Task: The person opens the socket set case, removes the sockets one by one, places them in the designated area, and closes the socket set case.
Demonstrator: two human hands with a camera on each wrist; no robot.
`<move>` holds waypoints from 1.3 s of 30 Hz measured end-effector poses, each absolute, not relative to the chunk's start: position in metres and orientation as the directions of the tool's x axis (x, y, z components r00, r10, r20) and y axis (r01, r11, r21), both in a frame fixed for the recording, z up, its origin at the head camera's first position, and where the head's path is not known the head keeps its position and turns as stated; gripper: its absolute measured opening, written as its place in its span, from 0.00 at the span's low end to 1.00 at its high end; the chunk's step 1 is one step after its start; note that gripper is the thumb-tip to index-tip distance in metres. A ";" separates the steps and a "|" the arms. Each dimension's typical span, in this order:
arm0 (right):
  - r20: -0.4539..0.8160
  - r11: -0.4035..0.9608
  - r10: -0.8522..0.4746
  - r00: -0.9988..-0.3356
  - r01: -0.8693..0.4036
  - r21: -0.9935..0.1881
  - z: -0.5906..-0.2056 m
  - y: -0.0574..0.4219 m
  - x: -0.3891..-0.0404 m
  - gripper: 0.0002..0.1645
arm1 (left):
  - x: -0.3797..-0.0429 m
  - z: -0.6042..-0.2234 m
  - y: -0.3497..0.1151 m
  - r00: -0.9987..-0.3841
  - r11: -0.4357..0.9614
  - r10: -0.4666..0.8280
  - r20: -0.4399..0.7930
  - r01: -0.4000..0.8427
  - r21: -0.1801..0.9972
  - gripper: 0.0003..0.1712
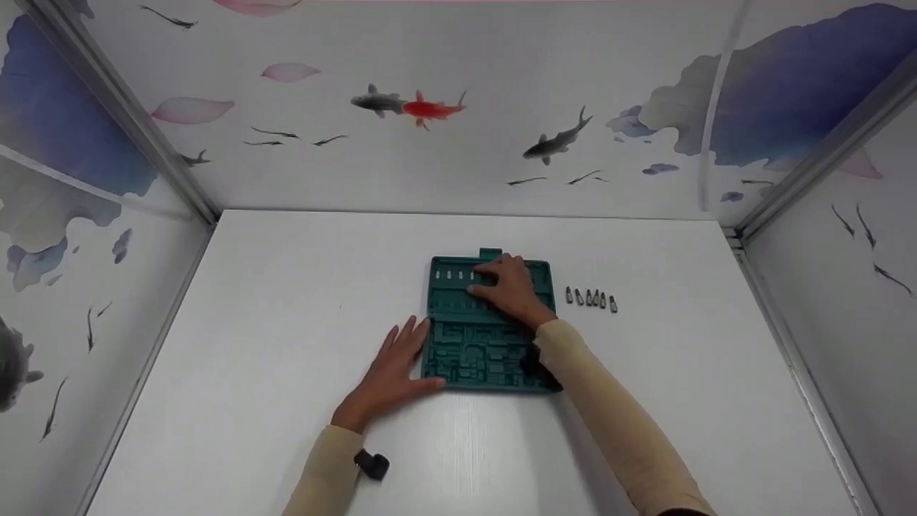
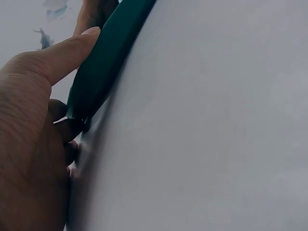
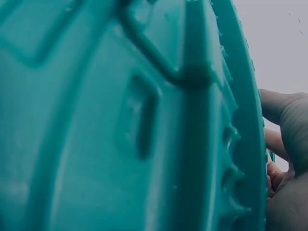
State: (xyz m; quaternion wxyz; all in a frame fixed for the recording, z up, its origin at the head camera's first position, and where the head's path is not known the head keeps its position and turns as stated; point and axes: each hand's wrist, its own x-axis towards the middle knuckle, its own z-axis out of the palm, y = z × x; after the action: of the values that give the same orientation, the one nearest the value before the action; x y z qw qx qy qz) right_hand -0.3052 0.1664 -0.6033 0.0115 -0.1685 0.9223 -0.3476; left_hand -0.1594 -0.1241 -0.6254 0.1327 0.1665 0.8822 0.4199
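An opened green plastic case (image 1: 476, 351) lies on the table, its moulded slots facing up. Small silver screwdriver bits (image 1: 449, 275) stand in a row in its far half. My right hand (image 1: 510, 287) reaches over that half, thumb and index finger beside the row; whether they pinch a bit is hidden. With fingers stretched out, my left hand (image 1: 390, 369) rests against the case's left edge, thumb at the near left corner. The left wrist view has the left thumb (image 2: 72, 55) touching the case's side. Green plastic fills most of the right wrist view, with right fingers (image 3: 276, 106) beyond the case edge.
Several loose bits (image 1: 591, 297) lie in a row on the white table (image 1: 286, 287), right of the case. Printed panels (image 1: 444, 158) with fish and petals wall in the back and both sides. A black wrist device (image 1: 372, 464) sits on the left sleeve.
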 end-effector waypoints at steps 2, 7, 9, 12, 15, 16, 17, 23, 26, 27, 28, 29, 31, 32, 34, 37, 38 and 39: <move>0.090 0.706 -0.319 -0.944 -0.300 -0.641 -0.602 0.165 -0.306 0.33 | -0.160 -0.625 -0.125 -0.909 0.590 0.407 -0.090 0.187 0.785 0.65; 0.071 0.717 -0.316 -0.946 -0.287 -0.635 -0.599 0.163 -0.305 0.34 | -0.160 -0.626 -0.124 -0.909 0.589 0.409 -0.083 0.193 0.785 0.65; 0.060 0.720 -0.312 -0.948 -0.277 -0.636 -0.597 0.163 -0.304 0.34 | -0.159 -0.626 -0.123 -0.909 0.587 0.407 -0.086 0.189 0.787 0.65; 0.049 0.716 -0.309 -0.950 -0.266 -0.646 -0.596 0.162 -0.302 0.32 | -0.158 -0.625 -0.123 -0.911 0.588 0.404 -0.083 0.189 0.787 0.65; 0.046 0.709 -0.308 -0.950 -0.261 -0.655 -0.596 0.161 -0.301 0.31 | -0.158 -0.625 -0.123 -0.912 0.591 0.404 -0.075 0.198 0.782 0.65; 0.045 0.707 -0.308 -0.950 -0.260 -0.657 -0.597 0.161 -0.302 0.30 | -0.158 -0.626 -0.123 -0.912 0.593 0.405 -0.073 0.201 0.779 0.65; 0.044 0.703 -0.305 -0.951 -0.256 -0.663 -0.597 0.162 -0.302 0.30 | -0.158 -0.626 -0.122 -0.911 0.595 0.405 -0.070 0.205 0.777 0.65; 0.055 0.672 -0.289 -0.956 -0.244 -0.699 -0.598 0.164 -0.307 0.30 | -0.160 -0.625 -0.122 -0.909 0.600 0.410 -0.071 0.210 0.772 0.65; 0.075 0.629 -0.288 -0.955 -0.247 -0.737 -0.598 0.166 -0.309 0.27 | -0.161 -0.625 -0.121 -0.906 0.602 0.417 -0.070 0.218 0.768 0.66; 0.081 0.611 -0.283 -0.956 -0.245 -0.753 -0.598 0.166 -0.309 0.26 | -0.162 -0.625 -0.121 -0.905 0.602 0.419 -0.069 0.220 0.767 0.66; 0.089 0.594 -0.278 -0.956 -0.244 -0.767 -0.598 0.167 -0.309 0.25 | -0.162 -0.624 -0.120 -0.905 0.601 0.421 -0.069 0.221 0.768 0.66; 0.097 0.578 -0.272 -0.957 -0.243 -0.779 -0.598 0.167 -0.309 0.23 | -0.162 -0.624 -0.120 -0.904 0.598 0.422 -0.066 0.223 0.770 0.66; 0.106 0.551 -0.256 -0.961 -0.235 -0.801 -0.597 0.168 -0.308 0.21 | -0.163 -0.623 -0.119 -0.904 0.597 0.422 -0.070 0.219 0.772 0.66; 0.112 0.547 -0.252 -0.961 -0.236 -0.803 -0.597 0.169 -0.308 0.20 | -0.163 -0.623 -0.119 -0.905 0.593 0.420 -0.067 0.218 0.775 0.66; 0.117 0.536 -0.245 -0.963 -0.234 -0.811 -0.596 0.168 -0.308 0.18 | -0.163 -0.623 -0.119 -0.906 0.591 0.417 -0.069 0.213 0.778 0.66; 0.104 0.537 -0.241 -0.965 -0.222 -0.814 -0.596 0.166 -0.309 0.17 | -0.162 -0.625 -0.121 -0.909 0.593 0.410 -0.069 0.208 0.778 0.66; 0.102 0.540 -0.240 -0.965 -0.220 -0.813 -0.596 0.164 -0.309 0.17 | -0.162 -0.626 -0.121 -0.911 0.592 0.406 -0.069 0.205 0.779 0.66; 0.102 0.542 -0.241 -0.965 -0.221 -0.810 -0.597 0.163 -0.310 0.16 | -0.161 -0.627 -0.122 -0.913 0.593 0.403 -0.070 0.202 0.779 0.66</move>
State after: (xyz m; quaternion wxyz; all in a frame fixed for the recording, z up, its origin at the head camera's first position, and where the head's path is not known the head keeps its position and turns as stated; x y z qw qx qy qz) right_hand -0.3095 0.1625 -0.5968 0.0106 -0.1315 0.8781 -0.4599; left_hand -0.1613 -0.1223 -0.6266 0.1204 0.1708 0.8844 0.4172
